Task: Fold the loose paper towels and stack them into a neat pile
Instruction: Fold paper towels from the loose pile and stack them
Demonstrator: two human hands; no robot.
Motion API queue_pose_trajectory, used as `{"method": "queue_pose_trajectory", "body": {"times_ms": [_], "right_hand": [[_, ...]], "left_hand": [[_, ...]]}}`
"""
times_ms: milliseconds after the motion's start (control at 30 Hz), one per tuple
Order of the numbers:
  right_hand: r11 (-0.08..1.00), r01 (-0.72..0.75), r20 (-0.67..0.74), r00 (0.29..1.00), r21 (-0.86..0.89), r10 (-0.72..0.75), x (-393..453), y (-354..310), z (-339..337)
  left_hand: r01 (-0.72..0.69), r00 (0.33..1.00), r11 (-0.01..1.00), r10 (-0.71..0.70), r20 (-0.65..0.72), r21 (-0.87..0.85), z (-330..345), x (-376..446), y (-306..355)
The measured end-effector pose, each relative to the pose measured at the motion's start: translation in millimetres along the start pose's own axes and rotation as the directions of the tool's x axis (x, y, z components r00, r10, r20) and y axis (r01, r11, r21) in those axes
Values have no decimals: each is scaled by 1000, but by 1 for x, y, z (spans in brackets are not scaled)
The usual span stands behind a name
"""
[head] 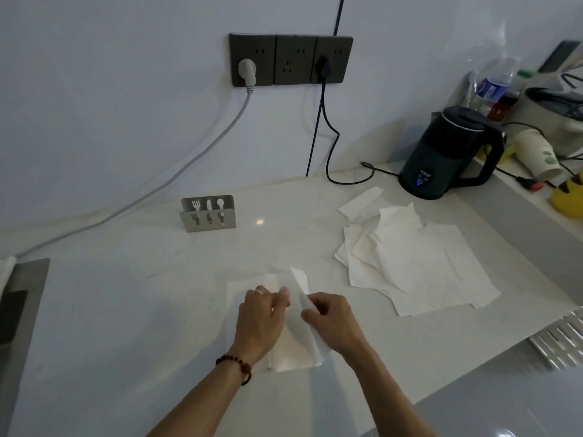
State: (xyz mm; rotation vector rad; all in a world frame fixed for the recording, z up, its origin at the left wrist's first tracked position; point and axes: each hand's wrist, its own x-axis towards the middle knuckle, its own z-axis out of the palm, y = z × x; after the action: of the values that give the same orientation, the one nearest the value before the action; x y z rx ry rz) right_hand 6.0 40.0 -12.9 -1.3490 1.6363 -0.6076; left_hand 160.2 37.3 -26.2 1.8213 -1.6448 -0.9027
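Observation:
A white paper towel (pixel 295 351) lies on the pale counter (pixel 126 310) in front of me, partly folded, with one edge lifted. My left hand (pixel 260 320) rests on its left part, fingers stretched toward the fold. My right hand (pixel 331 323) pinches the raised flap of the same towel between thumb and fingers. To the right lies a loose heap of unfolded white paper towels (pixel 410 263), overlapping one another.
A metal napkin holder (pixel 209 214) stands behind the towel. A black electric kettle (pixel 448 156) sits at the back right, its cord running to wall sockets (pixel 290 59). Cups, bottles and clutter fill the far right. A ridged metal object (pixel 564 339) lies at the right edge.

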Motion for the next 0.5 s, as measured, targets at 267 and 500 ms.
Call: {"method": "queue_pose_trajectory", "body": {"times_ms": [267, 500], "right_hand": [[994, 78, 13, 997, -76, -78, -1, 15, 8], [900, 146, 31, 989, -411, -147, 6, 41, 11]], "left_hand": [[239, 966, 971, -240, 98, 22, 0, 17, -16], [224, 974, 968, -227, 15, 110, 2, 18, -16]]}}
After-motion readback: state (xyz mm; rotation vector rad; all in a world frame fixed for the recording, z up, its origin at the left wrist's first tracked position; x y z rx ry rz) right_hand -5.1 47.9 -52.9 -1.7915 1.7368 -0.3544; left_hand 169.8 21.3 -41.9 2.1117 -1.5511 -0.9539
